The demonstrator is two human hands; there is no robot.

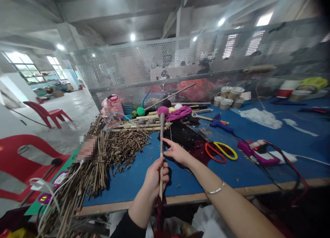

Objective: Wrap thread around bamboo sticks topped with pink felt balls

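In the middle stands a long thin stick (161,147), pale wood at its lower part and greyish higher up, its far end in front of a magenta yarn ball (163,110). My left hand (155,174) is closed around the pale part. Just above it, my right hand (177,152) has its index finger stretched out and its thumb apart, both reaching the stick's side; its other fingers are partly hidden. Dark red material (160,214) shows at the stick's lower end. Dark cloth (180,134) lies on the blue tabletop (129,183) beyond my right hand.
Dried twigs (100,165) and leaf bits (123,148) cover the left side. Scissors with red and yellow handles (224,151), a blue glue gun (221,125) and a purple power strip (257,153) lie right. A perforated metal screen (129,66) stands behind.
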